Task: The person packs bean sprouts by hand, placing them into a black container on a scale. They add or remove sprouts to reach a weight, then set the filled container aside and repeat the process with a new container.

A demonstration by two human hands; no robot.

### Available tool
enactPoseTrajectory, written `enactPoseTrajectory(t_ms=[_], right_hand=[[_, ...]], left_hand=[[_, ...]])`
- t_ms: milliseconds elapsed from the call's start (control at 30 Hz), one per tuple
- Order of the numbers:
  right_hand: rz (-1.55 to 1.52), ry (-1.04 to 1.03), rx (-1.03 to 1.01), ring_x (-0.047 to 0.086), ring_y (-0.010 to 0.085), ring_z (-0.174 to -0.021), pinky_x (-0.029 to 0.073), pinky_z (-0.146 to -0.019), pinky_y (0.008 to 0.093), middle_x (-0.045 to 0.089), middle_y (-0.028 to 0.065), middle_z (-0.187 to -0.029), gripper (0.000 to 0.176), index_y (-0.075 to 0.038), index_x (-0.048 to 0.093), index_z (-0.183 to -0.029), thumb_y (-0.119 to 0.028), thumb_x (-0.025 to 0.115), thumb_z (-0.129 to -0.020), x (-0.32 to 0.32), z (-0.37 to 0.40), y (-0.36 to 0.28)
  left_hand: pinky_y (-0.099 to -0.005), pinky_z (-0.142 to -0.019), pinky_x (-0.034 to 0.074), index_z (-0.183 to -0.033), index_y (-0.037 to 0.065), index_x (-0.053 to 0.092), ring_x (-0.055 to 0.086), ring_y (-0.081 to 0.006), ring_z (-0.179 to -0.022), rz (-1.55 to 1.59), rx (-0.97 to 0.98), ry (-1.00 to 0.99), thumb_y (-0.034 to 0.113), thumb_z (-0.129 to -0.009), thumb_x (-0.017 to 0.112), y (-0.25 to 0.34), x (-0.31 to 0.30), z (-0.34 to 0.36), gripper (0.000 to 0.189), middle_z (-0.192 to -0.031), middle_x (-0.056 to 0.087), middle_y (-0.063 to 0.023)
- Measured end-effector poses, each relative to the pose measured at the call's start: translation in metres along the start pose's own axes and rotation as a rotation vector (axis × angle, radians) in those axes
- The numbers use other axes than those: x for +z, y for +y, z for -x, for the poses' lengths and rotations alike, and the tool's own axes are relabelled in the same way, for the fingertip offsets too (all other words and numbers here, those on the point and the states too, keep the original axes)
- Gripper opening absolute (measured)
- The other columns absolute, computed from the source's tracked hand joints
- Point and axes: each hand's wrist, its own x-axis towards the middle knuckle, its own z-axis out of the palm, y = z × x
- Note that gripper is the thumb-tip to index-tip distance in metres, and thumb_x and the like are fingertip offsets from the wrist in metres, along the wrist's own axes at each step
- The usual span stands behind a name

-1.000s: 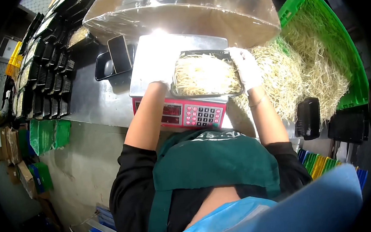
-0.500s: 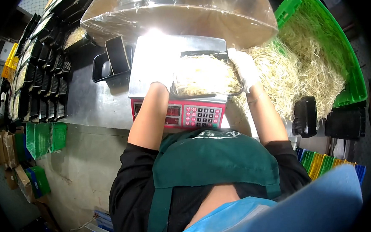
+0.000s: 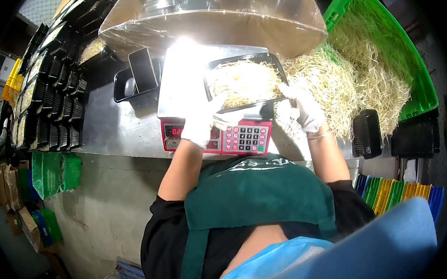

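A black plastic tray heaped with pale bean sprouts sits on the metal pan of a red digital scale. My left hand, in a white glove, is at the tray's front left corner, fingers apart and partly over the scale's display and keys. At the tray's right front corner is my gloved right hand, with its thumb and fingers apart and one fingertip by the sprouts at the rim. Glare washes out part of the left glove and the pan. Red digits are lit, partly hidden.
Loose sprouts spill from a tipped green crate at right. A black tray stands by the edge. On the left are stacked filled trays and a phone in a black container. A plastic-wrapped bundle lies behind the scale.
Both hands have drawn back toward me, from the tray's sides to its front corners. The tray has shifted slightly and tilted in view. Red digits on the display now show.
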Motion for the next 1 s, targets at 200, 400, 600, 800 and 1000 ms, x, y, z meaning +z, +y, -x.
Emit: enactPoseTrajectory(t_ms=[200,400,600,800,1000], right_hand=[[0.163,0.041,-0.074,0.057,0.0147,-0.041,0.039,-0.034,0.0224,0.063,0.0076,-0.058,0.027,0.0,0.064,-0.085,-0.027,0.059,-0.091,0.01,-0.032,-0.031],[0.663,0.237,-0.021,0.065,0.0168,-0.075,0.055,-0.064,0.027,0.064,0.0124,-0.089,0.079,0.003,0.057,-0.106,-0.07,0.06,-0.076,0.01,-0.045,-0.085],[1.435,0.208,-1.237,0.06,0.0376,-0.102,0.048,-0.087,0.0416,0.061,0.0196,-0.115,0.046,-0.007,0.054,-0.121,-0.042,0.051,-0.092,0.117,-0.08,-0.079],[1.573,-0.241,-0.85,0.062,0.0342,-0.087,0.049,-0.077,0.0418,0.066,0.0161,-0.09,0.034,-0.009,0.061,-0.108,-0.035,0.044,-0.094,0.146,-0.103,-0.052],[1.878,0.313,-0.424,0.062,0.0361,-0.091,0.047,-0.081,0.0448,0.065,0.0194,-0.091,0.049,-0.005,0.06,-0.099,-0.042,0.028,-0.1,0.156,-0.118,-0.046]], left_hand=[[-0.0281,-0.062,0.054,-0.104,-0.011,0.059,0.069,-0.0213,-0.074,0.313,0.032,0.11,0.026,-0.092,0.061,-0.031,0.04,0.024,0.039,-0.09,0.068,-0.0166],[-0.0328,-0.08,0.053,-0.111,-0.004,0.064,0.066,-0.0223,-0.099,-0.123,-0.229,-0.327,0.04,-0.098,0.046,-0.014,0.017,0.037,0.049,-0.111,0.066,-0.0161],[-0.0257,-0.074,0.052,-0.107,-0.003,0.064,0.066,-0.017,-0.084,0.101,-0.25,-0.213,0.039,-0.092,0.06,-0.024,0.035,0.021,0.045,-0.098,0.069,-0.0129],[-0.025,-0.064,0.051,-0.092,-0.006,0.069,0.066,-0.0143,-0.072,0.153,-0.117,0.054,0.023,-0.084,0.069,-0.016,-0.002,0.012,0.03,-0.083,0.07,-0.0118],[-0.031,-0.066,0.055,-0.096,-0.005,0.065,0.069,-0.022,-0.073,0.148,-0.011,0.233,0.042,-0.092,0.058,0.011,-0.026,0.008,0.047,-0.085,0.07,-0.0166]])
